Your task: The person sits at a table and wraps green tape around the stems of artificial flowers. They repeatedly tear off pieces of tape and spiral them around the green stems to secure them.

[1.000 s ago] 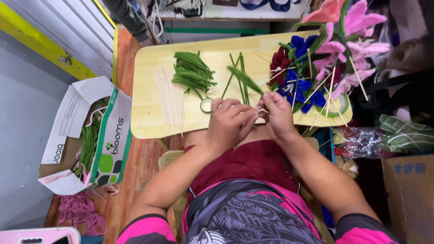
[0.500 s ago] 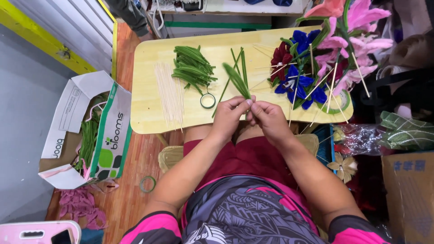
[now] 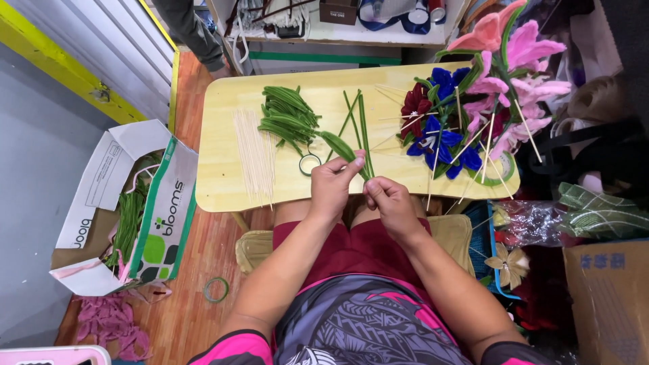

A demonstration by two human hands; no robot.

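My left hand (image 3: 334,184) and my right hand (image 3: 389,203) meet at the near edge of a small wooden table (image 3: 223,186). Together they pinch the lower end of a green stem with a fuzzy green leaf (image 3: 343,146), which slants up over the table. A pile of green fuzzy leaves (image 3: 284,115) lies behind my left hand, a small tape ring (image 3: 310,164) just beside it. Thin wooden skewers (image 3: 254,155) lie in a row at the left. Finished blue, dark red and pink fuzzy flowers (image 3: 466,101) on sticks cover the right end.
An open cardboard box (image 3: 135,209) with green strips stands on the floor at the left. A green tape roll (image 3: 216,289) and pink scraps (image 3: 108,321) lie on the floor boards. Bags and a carton (image 3: 608,297) crowd the right side. A person's leg (image 3: 193,30) is behind the table.
Both hands moved a little toward me and to the near table edge, keeping hold of the green stem. The leaf now tilts further to the left.
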